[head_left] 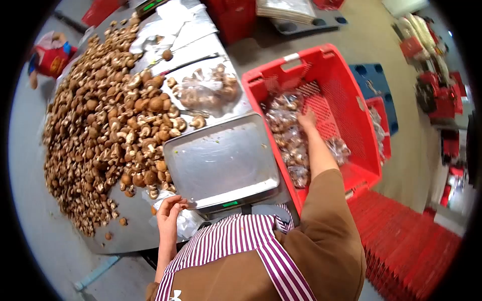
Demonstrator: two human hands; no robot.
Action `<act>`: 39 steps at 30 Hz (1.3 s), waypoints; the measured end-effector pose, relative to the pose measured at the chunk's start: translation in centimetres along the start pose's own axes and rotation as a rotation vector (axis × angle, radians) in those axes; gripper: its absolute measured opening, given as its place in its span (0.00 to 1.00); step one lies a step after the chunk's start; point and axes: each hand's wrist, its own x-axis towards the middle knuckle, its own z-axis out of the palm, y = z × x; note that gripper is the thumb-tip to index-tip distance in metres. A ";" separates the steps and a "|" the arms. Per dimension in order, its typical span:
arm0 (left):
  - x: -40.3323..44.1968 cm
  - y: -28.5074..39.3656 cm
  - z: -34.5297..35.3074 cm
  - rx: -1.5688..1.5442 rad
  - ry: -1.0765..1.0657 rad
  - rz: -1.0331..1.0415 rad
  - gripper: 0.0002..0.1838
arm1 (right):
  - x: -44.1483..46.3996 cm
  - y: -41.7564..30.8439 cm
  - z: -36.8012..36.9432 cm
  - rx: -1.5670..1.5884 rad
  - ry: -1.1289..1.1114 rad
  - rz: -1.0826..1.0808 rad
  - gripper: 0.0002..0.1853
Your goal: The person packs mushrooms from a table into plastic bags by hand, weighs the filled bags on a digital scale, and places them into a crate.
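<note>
My right hand reaches down into the red crate, its fingers closed on the edge of a clear bag of mushrooms. More bagged mushrooms line the crate's left side, and a single bag lies apart at the right. My left hand is at the near left corner of the scale's metal tray, holding nothing, with fingers loosely bent and thumb apart. Beside it lie crumpled clear plastic bags. Beyond the tray sits another filled mushroom bag.
Loose brown mushrooms are heaped over the left of the table. White plastic sheets lie at its far end. Stacked red crates stand at the lower right, and a blue pallet is behind the crate. Another person is at the far left.
</note>
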 end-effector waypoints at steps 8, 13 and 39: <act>1.4 0.6 -0.9 -0.096 0.143 -0.033 0.11 | 5.1 -5.6 2.3 0.070 -0.183 0.020 0.44; 3.0 -0.1 -0.2 -0.144 0.061 -0.045 0.11 | -0.4 -9.0 2.0 -0.225 -0.290 -0.451 0.35; -4.2 -18.4 -6.6 0.633 0.685 0.187 0.23 | -34.0 -23.1 -16.2 0.635 -0.384 -0.793 0.13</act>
